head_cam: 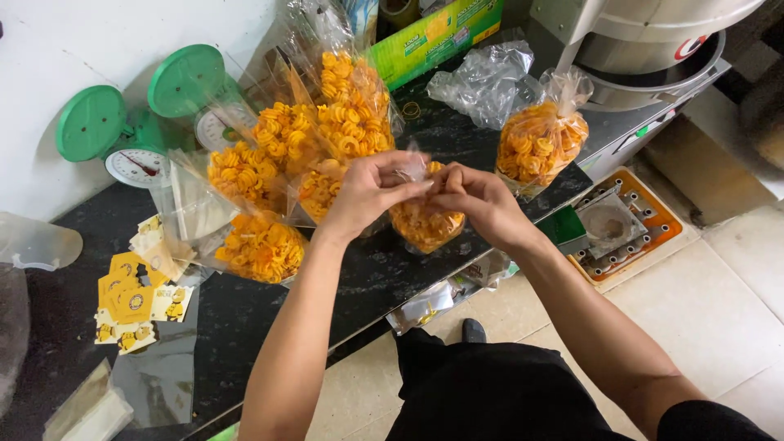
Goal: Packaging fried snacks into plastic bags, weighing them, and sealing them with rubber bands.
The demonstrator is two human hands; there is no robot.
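- The left hand (367, 192) and right hand (478, 200) meet above the counter (367, 278), fingertips facing each other.
- Between them is a clear bag (425, 224) of orange spiral snacks; its filled body hangs just below the hands, toward 6 o'clock of the fingertips.
- The left hand's thumb and fingers are pressed together on the bag's plastic neck, at 3 o'clock of its palm.
- The right hand also pinches that neck, at 9 o'clock of its palm, fingers curled tight.
- The bag's bottom seems to rest on the counter, though I cannot tell for sure.
- At 10 o'clock of the left hand stands a pile of filled bags (302, 155), open tops pointing up.
- At 2 o'clock of the right hand sits 1 closed bag (541, 143), near but apart.
- Behind it, at 12 o'clock, lies crumpled empty plastic (482, 77).
- 2 green scales (135, 135) stand at 9 o'clock, against the wall.
- Yellow labels (135, 302) lie at 8 o'clock of the left hand, well apart.
- A grey machine (645, 49) stands at 1 o'clock of the right hand.
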